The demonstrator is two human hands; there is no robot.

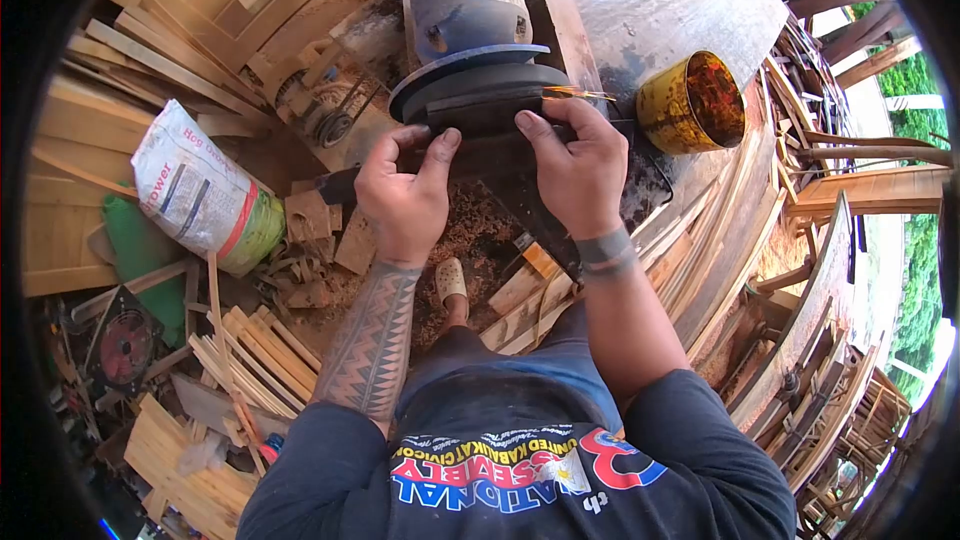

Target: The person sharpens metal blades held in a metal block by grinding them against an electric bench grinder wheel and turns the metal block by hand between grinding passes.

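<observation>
My left hand [405,190] and my right hand [582,168] pinch the two ends of a dark flat metal blade [486,116], thumbs on the near side. The blade lies crosswise along the edge of a grinding wheel [440,90]. Orange sparks [582,93] fly off to the right by my right index finger. Behind the wheel is its grey-blue motor [468,5]. The blade's exact kind is hard to make out, and my fingertips are partly hidden behind it.
A yellow, stained can [665,105] stands on the bench right of the wheel. At left are a white feed sack [205,180], a belt pulley [335,125] and stacked boards [255,345]. Wood shavings [480,225] cover the floor. Long timber strips [725,230] lie along the right.
</observation>
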